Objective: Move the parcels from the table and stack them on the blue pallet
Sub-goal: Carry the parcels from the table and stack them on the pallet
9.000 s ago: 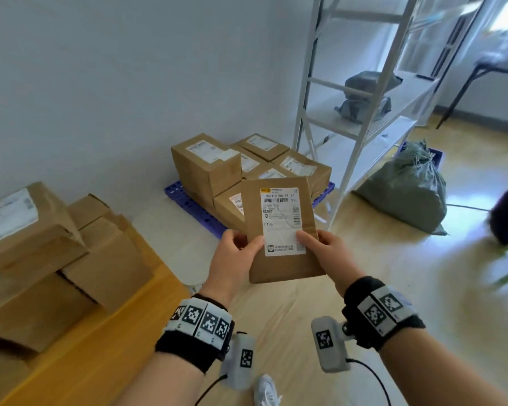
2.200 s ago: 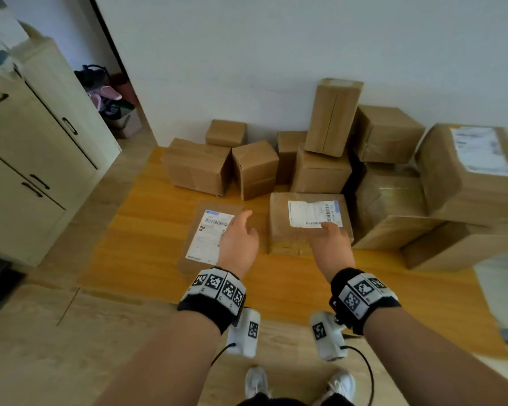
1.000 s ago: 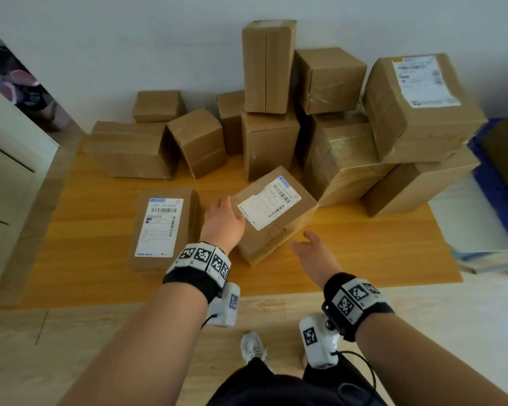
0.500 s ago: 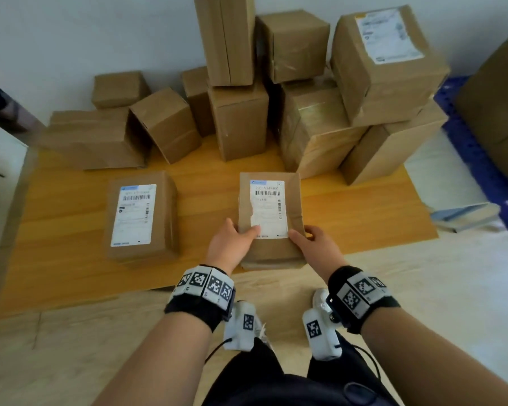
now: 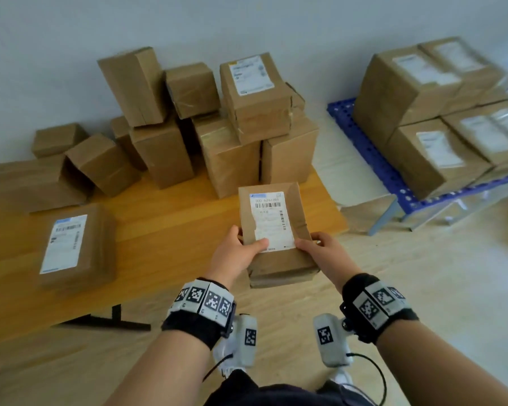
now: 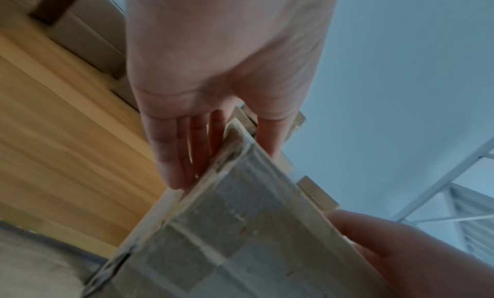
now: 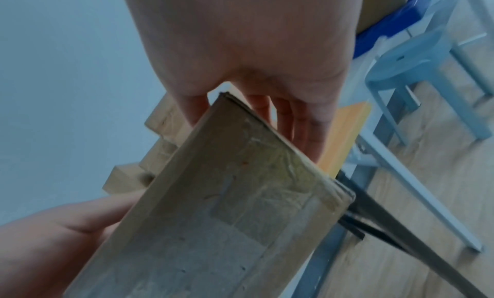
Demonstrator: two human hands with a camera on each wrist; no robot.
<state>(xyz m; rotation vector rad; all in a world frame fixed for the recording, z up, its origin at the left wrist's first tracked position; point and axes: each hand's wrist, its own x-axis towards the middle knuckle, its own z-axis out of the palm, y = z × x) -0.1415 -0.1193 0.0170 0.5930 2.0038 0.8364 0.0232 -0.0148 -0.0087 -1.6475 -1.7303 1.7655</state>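
I hold a flat brown parcel (image 5: 276, 230) with a white label between both hands, lifted off the wooden table (image 5: 164, 230) near its right front corner. My left hand (image 5: 238, 253) grips its left edge, thumb on top and fingers underneath. My right hand (image 5: 320, 253) grips the right edge the same way. The left wrist view shows the parcel's underside (image 6: 240, 228) with my left fingers (image 6: 187, 150) flat beneath it; the right wrist view shows the underside (image 7: 213, 218) too. The blue pallet (image 5: 372, 159) lies on the floor at right, carrying several parcels (image 5: 422, 112).
Several brown boxes (image 5: 211, 121) are piled at the back of the table against the wall. Another labelled parcel (image 5: 71, 244) lies flat at the table's left. A light blue stool (image 7: 427, 70) and metal shelf legs (image 5: 393, 212) stand beside the pallet.
Both hands have taken hold of the labelled parcel and lifted it off the table toward me. My view has swung right, bringing the blue pallet into sight.
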